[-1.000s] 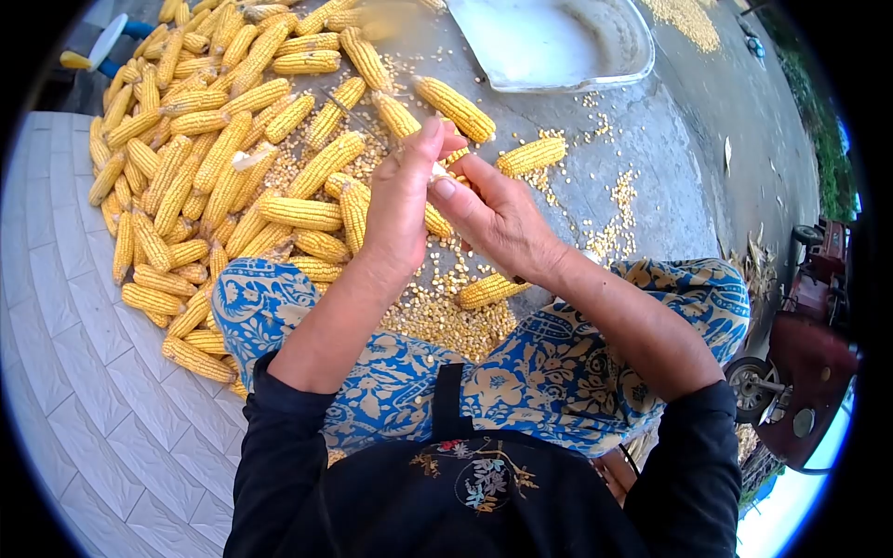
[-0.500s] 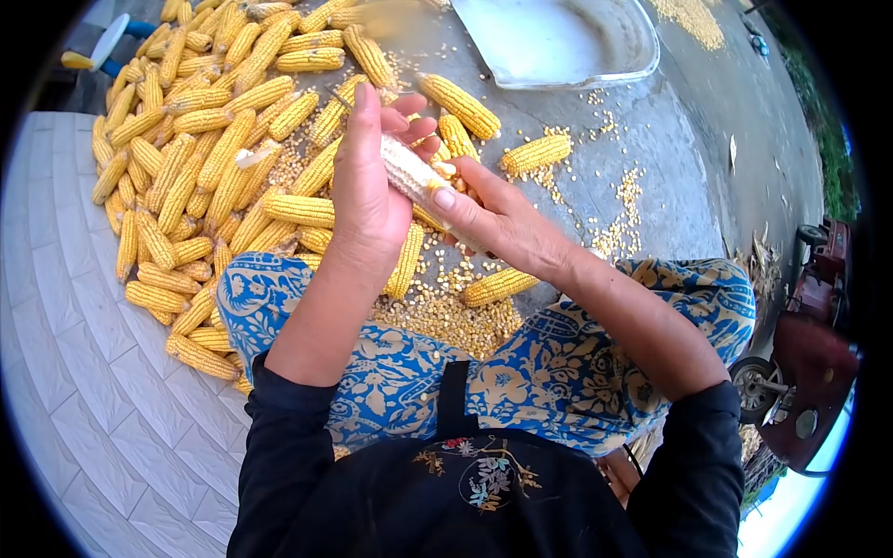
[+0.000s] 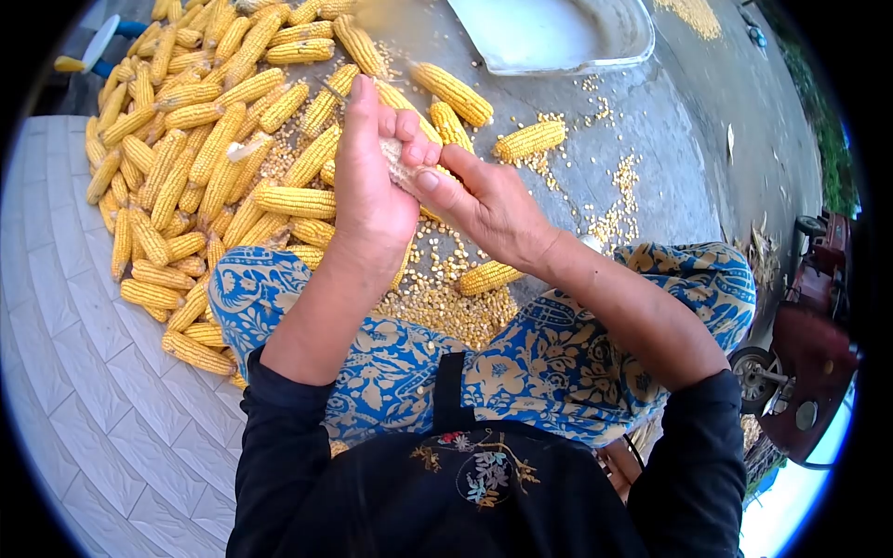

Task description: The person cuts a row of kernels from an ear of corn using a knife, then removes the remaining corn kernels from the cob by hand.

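A mostly bare, whitish corn cob [image 3: 398,165] is between my two hands, above the corn pile. My left hand [image 3: 372,186] has its fingers curled over the cob, with the thumb pointing up. My right hand [image 3: 493,200] grips the lower end, its thumb pressed along the side; the fingers beneath are partly hidden. A thin dark stick-like piece [image 3: 330,90] shows just beyond my left thumb; whether it is held I cannot tell. Yellow ears of corn [image 3: 298,201] lie close to my left hand. Loose kernels [image 3: 446,312] are heaped below, between my legs.
A large pile of corn ears [image 3: 200,121] spreads to the left, beside pale tiles [image 3: 112,372]. A white metal pan [image 3: 567,65] stands ahead on the concrete. Single ears [image 3: 530,139] and scattered kernels [image 3: 619,209] lie to the right. A dark red motor vehicle [image 3: 805,381] is at far right.
My left fingers have closed down over the cob, and my right hand has shifted up it, so less of it shows. The view has moved slightly.
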Demonstrator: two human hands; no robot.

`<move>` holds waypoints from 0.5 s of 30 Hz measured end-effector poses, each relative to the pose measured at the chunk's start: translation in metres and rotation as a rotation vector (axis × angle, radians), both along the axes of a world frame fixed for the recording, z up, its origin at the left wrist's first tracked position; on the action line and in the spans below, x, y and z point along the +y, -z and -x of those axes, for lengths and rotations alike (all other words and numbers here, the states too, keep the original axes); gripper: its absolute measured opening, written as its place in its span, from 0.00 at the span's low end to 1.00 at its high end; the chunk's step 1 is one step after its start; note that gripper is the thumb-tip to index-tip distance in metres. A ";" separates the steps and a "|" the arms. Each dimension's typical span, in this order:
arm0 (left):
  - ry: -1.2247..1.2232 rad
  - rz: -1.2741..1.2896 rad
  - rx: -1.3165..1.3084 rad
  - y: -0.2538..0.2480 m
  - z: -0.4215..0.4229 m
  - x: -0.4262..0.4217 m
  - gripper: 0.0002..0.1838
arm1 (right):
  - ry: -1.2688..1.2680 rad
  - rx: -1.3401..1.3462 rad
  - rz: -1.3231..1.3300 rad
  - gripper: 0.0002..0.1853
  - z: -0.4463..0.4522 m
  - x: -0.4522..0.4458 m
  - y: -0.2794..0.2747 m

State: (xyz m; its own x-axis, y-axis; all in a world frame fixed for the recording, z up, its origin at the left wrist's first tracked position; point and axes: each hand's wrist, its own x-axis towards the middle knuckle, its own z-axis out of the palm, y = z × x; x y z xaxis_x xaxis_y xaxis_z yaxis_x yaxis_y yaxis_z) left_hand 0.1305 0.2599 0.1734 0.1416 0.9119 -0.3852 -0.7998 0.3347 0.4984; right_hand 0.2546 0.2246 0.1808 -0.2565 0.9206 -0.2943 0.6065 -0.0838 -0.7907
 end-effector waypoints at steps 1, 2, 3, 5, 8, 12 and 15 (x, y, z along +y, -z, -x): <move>0.013 -0.013 -0.014 0.001 0.001 0.001 0.21 | 0.022 0.102 0.021 0.26 0.000 -0.001 0.004; 0.027 -0.024 -0.027 0.002 0.002 0.001 0.21 | 0.045 0.205 0.043 0.26 0.000 -0.002 0.008; 0.029 -0.021 -0.026 0.002 0.003 0.002 0.21 | 0.047 0.206 0.046 0.26 0.001 -0.004 0.011; 0.050 0.021 -0.030 0.004 0.002 0.003 0.21 | 0.115 0.377 0.036 0.26 0.002 -0.007 0.016; 0.099 0.026 -0.011 0.011 0.004 0.003 0.21 | 0.138 0.429 0.165 0.26 0.002 -0.008 0.015; 0.109 0.004 -0.028 0.013 0.005 0.006 0.22 | 0.225 0.515 0.333 0.27 0.000 -0.008 0.006; 0.056 0.041 -0.041 0.003 0.001 0.005 0.22 | 0.265 0.610 0.390 0.26 0.004 -0.008 0.007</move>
State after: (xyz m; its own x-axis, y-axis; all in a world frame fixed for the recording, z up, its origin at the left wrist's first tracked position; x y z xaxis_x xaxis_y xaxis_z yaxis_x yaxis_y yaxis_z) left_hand 0.1291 0.2651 0.1706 0.2084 0.8858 -0.4146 -0.7989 0.3987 0.4503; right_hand 0.2507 0.2162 0.1737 -0.2626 0.8329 -0.4871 -0.0069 -0.5064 -0.8623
